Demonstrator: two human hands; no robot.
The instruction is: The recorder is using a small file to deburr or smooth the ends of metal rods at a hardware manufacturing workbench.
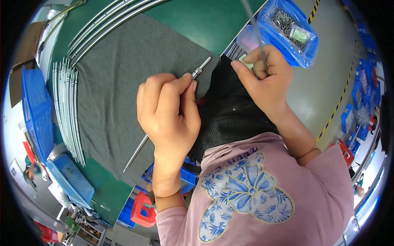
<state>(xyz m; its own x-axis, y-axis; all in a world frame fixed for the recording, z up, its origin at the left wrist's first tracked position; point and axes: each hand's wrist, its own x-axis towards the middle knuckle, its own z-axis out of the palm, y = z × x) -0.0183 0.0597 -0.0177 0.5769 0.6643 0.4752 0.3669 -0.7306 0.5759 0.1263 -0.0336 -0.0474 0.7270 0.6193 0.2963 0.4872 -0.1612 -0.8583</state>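
My left hand (168, 110) is closed around a slim silver metal rod (137, 151), which slants from lower left to upper right. Thumb and forefinger pinch it just below a thicker collar-like fitting (197, 73), and a narrower tip sticks out past that. The middle of the rod is hidden by the hand. To the right, my right hand (269, 80) has its fingers curled about a thin grey rod-like piece (255, 26) that runs up out of view. This piece is blurred, so its exact kind is unclear. The two hands are apart.
A dark grey cloth (111, 82) covers part of the green table (193, 20). Several metal rods lie at the cloth's left (65, 110) and far edges (108, 24). Blue baskets (37, 110) stand left. A blue bin (308, 57) of small metal parts sits at the upper right.
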